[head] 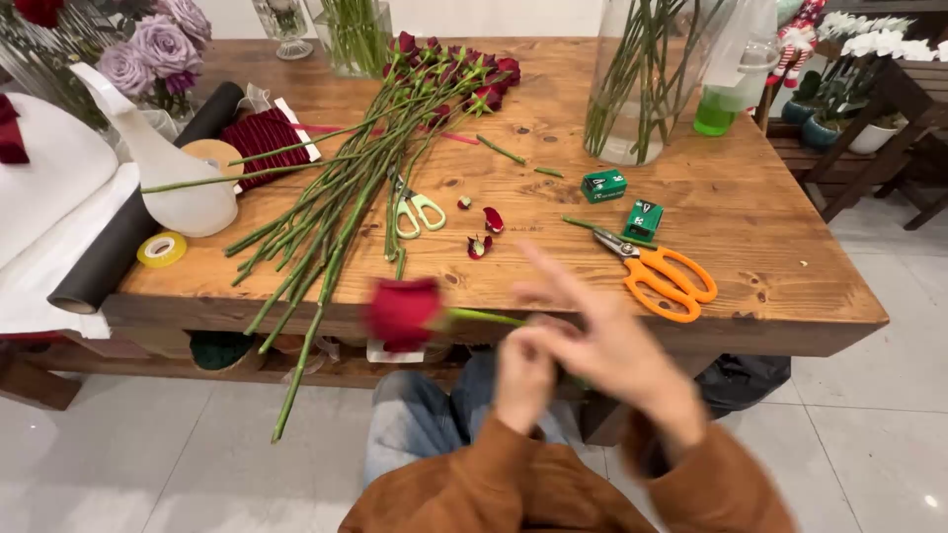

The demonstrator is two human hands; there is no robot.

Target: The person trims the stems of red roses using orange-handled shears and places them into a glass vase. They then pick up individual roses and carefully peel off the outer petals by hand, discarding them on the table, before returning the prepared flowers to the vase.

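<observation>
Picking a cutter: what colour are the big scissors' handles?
Orange, clearest in the head view: the big scissors lie on the wooden table.

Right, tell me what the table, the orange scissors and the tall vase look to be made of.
Table: looks like solid wood with a warm stained finish; grain and dark knots show.
Orange scissors: grey blades that look like metal; glossy orange handles, probably plastic.
Tall vase: clear, likely glass, though clear plastic is possible; stems show straight through the wall.
</observation>
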